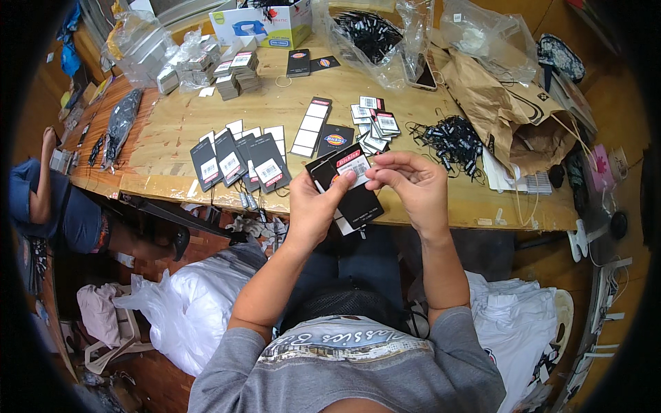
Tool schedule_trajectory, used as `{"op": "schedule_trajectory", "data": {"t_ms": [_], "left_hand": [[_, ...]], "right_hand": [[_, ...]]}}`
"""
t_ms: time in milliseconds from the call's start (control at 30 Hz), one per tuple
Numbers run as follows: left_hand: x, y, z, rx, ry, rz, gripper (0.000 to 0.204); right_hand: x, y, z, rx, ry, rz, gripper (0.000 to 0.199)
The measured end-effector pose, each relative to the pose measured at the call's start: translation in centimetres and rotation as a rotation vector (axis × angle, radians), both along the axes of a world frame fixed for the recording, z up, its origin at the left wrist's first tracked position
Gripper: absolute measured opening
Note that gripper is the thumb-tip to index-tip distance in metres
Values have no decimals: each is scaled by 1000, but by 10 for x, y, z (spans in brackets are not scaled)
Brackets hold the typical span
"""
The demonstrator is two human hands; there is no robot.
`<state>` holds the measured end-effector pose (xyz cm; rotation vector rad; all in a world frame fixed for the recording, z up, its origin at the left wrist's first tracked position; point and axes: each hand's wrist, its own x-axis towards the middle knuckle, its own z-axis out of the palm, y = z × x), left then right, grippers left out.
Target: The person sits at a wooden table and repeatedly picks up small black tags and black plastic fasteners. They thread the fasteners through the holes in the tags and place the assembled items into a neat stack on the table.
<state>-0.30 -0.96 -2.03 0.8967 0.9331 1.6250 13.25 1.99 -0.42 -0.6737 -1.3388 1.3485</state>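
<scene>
My left hand (311, 208) is closed round a few black hang tags (363, 208), fanned out near the table's front edge with the thumb on top. One of them carries a white barcode label and a red strip. My right hand (416, 190) pinches at the upper corner of these tags; what is between its fingertips is too small to make out. Beyond the hands lie a long card with white panels (311, 129), a black tag with a round emblem (335, 140) and a loose pile of small barcode tags (376, 122). To the left, several strung black hang tags (234, 160) overlap.
A heap of black tag strings (451, 143) lies right of the hands, beside a brown paper bag (509, 103). Stacked tags (236, 69), a cardboard box (265, 26) and a plastic bag of strings (372, 38) stand at the back. Another person (58, 199) is at the left.
</scene>
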Motion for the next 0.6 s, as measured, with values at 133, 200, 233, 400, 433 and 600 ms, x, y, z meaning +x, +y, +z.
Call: {"op": "schedule_trajectory", "data": {"t_ms": [133,200,233,400,433,600], "left_hand": [[-5,1,5,42,-16,130,18],[-11,4,7,115,55,260,14],[-14,4,10,127,88,310,13],[-11,1,3,160,484,279,17],[-7,-1,3,185,484,250,17],[-4,-3,-3,248,600,257,17]], "right_hand": [[1,-3,1,41,-46,-57,10],[6,-3,4,26,36,-31,9],[11,-1,5,16,116,1,8],[1,0,7,37,25,-66,7],[-3,-2,6,28,12,-80,7],[-9,-6,4,72,-114,-133,9]]}}
